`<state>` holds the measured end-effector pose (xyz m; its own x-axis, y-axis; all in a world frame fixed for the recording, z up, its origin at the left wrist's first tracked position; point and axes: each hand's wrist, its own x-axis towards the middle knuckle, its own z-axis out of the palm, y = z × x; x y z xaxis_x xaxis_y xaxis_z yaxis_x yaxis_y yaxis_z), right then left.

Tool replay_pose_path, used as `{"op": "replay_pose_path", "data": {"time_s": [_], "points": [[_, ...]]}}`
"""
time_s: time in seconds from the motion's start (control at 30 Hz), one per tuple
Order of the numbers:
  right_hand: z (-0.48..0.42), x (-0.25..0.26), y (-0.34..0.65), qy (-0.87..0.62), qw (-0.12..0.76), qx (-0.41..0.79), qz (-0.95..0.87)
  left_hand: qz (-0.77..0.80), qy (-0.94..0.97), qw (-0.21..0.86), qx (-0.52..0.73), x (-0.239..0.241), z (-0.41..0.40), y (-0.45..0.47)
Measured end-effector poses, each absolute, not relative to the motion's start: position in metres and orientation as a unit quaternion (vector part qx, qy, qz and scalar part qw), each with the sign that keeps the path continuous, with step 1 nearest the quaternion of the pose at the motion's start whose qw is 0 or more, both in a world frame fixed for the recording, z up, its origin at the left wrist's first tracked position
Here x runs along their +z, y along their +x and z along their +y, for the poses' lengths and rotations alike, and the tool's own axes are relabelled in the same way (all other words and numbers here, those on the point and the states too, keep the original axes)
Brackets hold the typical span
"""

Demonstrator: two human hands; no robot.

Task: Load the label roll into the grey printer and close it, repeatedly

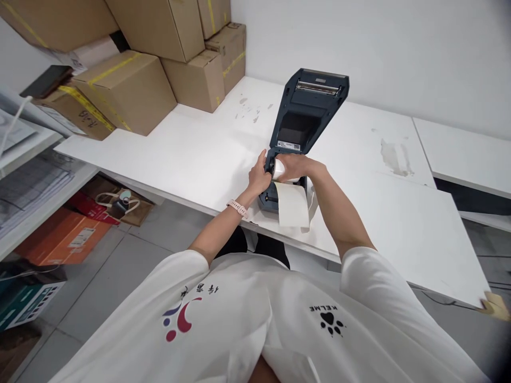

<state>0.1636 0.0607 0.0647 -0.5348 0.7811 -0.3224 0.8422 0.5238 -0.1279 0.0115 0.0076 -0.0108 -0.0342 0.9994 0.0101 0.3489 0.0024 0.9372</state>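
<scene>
A dark blue label printer (269, 201) stands near the table's front edge with its lid (313, 106) raised and tilted back. Inside it sits a white label roll (278, 169). From the roll, a loose strip of label paper (293, 207) hangs forward over the printer's front. My right hand (293, 166) is closed over the top and right of the roll, its fingertips partly hidden. On the left, my left hand (259, 175) grips the printer's side wall by the roll's end, one finger pointing up and the others out of sight.
The white table (207, 154) runs along the wall. Cardboard boxes (128, 90) are stacked at the back left, with a dark flat device (51, 81) on one. Below left are shelves and an orange box (66, 236) on the floor. Another white table section (463, 149) adjoins at right.
</scene>
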Motion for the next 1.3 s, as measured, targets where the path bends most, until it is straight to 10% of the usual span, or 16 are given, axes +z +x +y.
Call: {"op": "replay_pose_path", "data": {"time_s": [0.37, 1.3], "points": [[-0.047, 0.039, 0.188, 0.421, -0.171, -0.115, 0.883, 0.586, 0.557, 0.395, 0.436, -0.01, 0.007, 0.012], [-0.108, 0.002, 0.164, 0.474, -0.245, -0.099, 0.84, 0.584, 0.57, 0.396, 0.421, -0.01, -0.027, 0.013]]}}
